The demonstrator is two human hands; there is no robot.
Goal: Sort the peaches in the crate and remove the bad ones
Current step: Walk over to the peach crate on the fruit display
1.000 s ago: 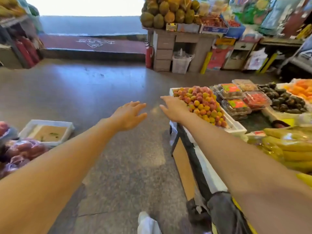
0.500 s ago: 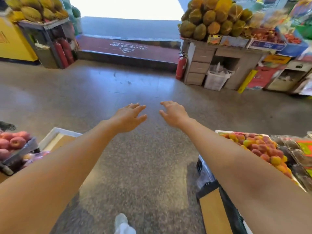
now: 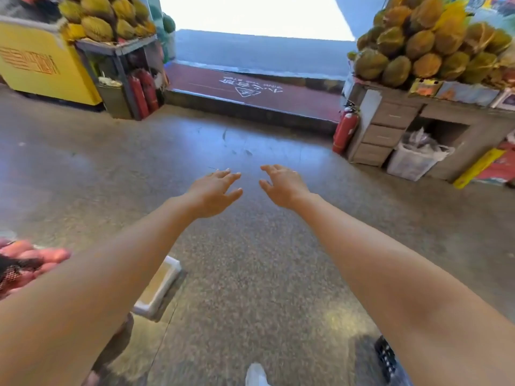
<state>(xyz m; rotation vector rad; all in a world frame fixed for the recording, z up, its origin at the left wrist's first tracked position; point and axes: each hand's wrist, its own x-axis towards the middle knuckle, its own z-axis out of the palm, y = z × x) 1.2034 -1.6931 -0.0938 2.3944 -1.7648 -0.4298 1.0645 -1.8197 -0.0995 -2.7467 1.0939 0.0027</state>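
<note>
Both arms reach straight out over the speckled shop floor. My left hand is open, palm down, fingers spread, holding nothing. My right hand is also open and empty, a short gap to its right. Pink-red peaches lie at the far left edge, partly covered by dark netting and cut off by my left forearm. Their crate is blurred and mostly hidden.
A white foam tray sits on the floor under my left forearm. Durian stands rise at back left and back right. A red fire extinguisher stands by the right counter. My white shoe shows at the bottom.
The view has swung left: the table of mixed fruit on the right has left the frame, and the peaches at left are nearer. Both hands stay open and outstretched.
</note>
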